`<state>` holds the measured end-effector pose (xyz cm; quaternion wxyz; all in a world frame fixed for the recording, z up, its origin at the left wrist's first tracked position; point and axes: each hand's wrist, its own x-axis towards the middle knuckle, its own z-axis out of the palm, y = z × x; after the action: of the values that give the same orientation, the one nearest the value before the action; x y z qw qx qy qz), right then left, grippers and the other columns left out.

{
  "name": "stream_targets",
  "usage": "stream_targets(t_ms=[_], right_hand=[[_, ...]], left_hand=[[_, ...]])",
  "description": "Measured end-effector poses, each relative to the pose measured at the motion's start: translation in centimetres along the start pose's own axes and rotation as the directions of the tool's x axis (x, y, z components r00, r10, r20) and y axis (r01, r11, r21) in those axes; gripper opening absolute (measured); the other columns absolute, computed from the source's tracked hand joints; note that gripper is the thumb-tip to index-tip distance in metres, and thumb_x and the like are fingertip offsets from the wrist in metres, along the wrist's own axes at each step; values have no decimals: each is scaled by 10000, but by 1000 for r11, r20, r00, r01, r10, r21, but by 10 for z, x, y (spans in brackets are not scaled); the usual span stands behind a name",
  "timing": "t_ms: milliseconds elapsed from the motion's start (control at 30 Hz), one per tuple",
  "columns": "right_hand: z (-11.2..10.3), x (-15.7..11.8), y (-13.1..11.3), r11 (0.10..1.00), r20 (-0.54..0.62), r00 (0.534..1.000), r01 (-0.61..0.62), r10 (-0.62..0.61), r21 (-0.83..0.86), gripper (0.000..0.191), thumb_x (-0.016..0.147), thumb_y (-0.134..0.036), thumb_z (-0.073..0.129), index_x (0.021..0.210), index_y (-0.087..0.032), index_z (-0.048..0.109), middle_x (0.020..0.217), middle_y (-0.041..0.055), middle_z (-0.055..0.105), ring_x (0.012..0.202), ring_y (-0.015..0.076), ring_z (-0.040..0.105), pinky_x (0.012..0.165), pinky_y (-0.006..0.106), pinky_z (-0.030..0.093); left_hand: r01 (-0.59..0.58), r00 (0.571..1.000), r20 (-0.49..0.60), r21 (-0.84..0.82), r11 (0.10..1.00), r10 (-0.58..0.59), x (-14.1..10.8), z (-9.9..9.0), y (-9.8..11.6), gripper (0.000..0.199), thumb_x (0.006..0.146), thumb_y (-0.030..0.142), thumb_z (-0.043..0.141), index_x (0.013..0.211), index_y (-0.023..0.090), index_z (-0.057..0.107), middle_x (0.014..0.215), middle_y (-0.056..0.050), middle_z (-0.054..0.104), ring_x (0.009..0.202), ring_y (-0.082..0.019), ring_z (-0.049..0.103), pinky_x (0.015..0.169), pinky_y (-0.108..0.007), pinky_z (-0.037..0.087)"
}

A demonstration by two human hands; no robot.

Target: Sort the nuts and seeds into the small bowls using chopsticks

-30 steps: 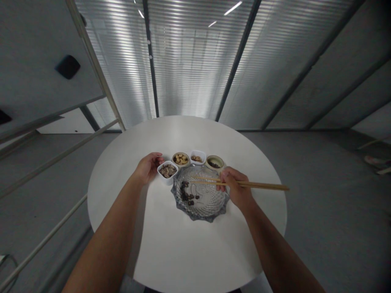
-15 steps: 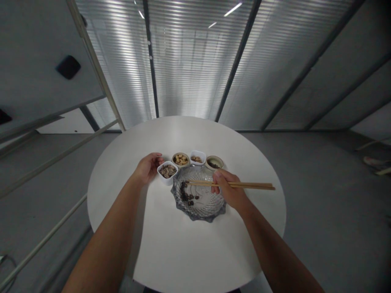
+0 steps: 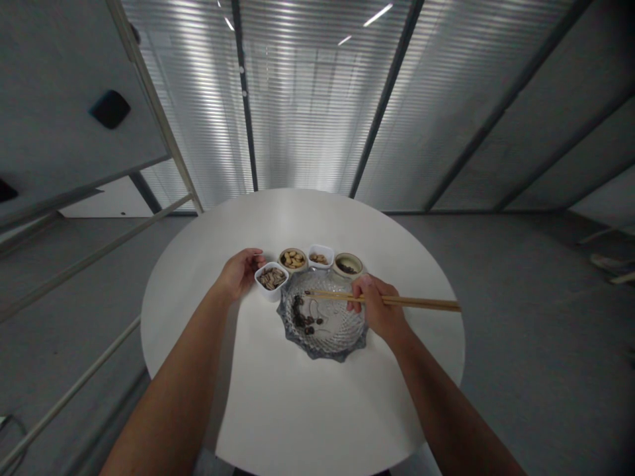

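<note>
My right hand (image 3: 378, 304) is closed around a pair of wooden chopsticks (image 3: 426, 303), which reach left over a clear cut-glass plate (image 3: 342, 340). A small dark piece (image 3: 308, 292) shows at their tips; whether they pinch it I cannot tell. Several dark pieces (image 3: 300, 317), like seeds or beans, lie on the plate's left side. Beside a white square bowl (image 3: 272, 292) of striped sunflower seeds rests my left hand (image 3: 241, 272), fingers loosely curved and apart, holding nothing; contact with the bowl is unclear.
Behind the plate stand a round bowl of pale nuts (image 3: 292, 259), a white bowl of brownish pieces (image 3: 321, 256) and a round bowl with a few dark pieces (image 3: 348, 266). All sit on a round white table (image 3: 297, 410). A metal rail (image 3: 94, 251) runs at the left.
My right hand has shifted slightly right, drawing the chopsticks along. Their tips have risen a little from the pile, with a dark piece at them. My left hand stays in place.
</note>
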<state>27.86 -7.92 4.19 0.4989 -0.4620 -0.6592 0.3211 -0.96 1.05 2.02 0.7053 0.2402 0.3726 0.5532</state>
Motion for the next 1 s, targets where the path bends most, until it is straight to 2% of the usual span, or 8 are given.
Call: stream_targets(t_ms=[133,300,400,533,600,667,800,1000], right_hand=[[-8,5,-3,996,-205,978,59,-44,67,424,934,-456,381,614,-212,513,443,-30,496,436,138,533,477,268,432],[-27,15,-3,978,-467,883,138,-49,159,407,923,-447,381,610,-210,486,402,-53,437,372,138,508,426,270,408],[-33,19,1,967,-537,841,184,-64,173,388,911,-431,400,601,-209,472,419,-61,406,349,125,471,401,266,402],[-33,19,3,964,-566,819,216,-92,157,355,889,-400,441,595,-205,475,462,-52,418,367,119,474,396,262,409],[-31,18,2,961,-549,832,211,-80,179,352,891,-390,436,594,-204,474,466,-50,420,371,116,472,392,256,402],[-28,16,0,955,-485,873,184,-51,232,344,891,-373,436,595,-203,477,461,-50,423,369,112,460,394,253,398],[-18,11,-2,949,-229,973,54,20,310,331,885,-360,461,598,-201,497,435,-44,446,386,121,482,419,257,405],[-1,2,-3,982,52,997,-57,48,182,393,926,-429,425,626,-196,523,430,-37,489,436,131,539,473,256,426]], left_hand=[[-5,1000,4,3,1000,5,2,-3,-1,48,749,130,588,793,123,606,639,-48,604,540,-142,580,511,-250,477],[-7,1000,-1,2,1000,7,4,-8,-2,48,739,126,596,785,123,610,637,-46,605,543,-142,582,508,-246,476],[8,1000,-19,-3,1000,-8,4,-8,-2,50,737,126,596,785,122,612,639,-48,605,542,-143,582,505,-248,478],[14,1000,-17,1,1000,-14,4,-8,-1,45,745,125,591,788,124,607,645,-50,605,540,-141,580,504,-249,477],[10,1000,-15,8,1000,-10,3,-7,-1,41,749,128,591,788,125,603,648,-51,606,541,-141,580,506,-251,477],[3,1000,-1,15,1000,-3,3,-7,-1,38,753,134,590,788,126,601,649,-51,607,543,-144,582,507,-254,477],[-9,1000,26,11,1000,9,4,-8,-2,42,755,139,588,791,123,605,655,-55,611,548,-146,585,509,-257,480],[-3,1000,20,6,1000,3,5,-7,-3,42,751,132,595,787,117,609,656,-61,612,554,-145,587,521,-254,485]])
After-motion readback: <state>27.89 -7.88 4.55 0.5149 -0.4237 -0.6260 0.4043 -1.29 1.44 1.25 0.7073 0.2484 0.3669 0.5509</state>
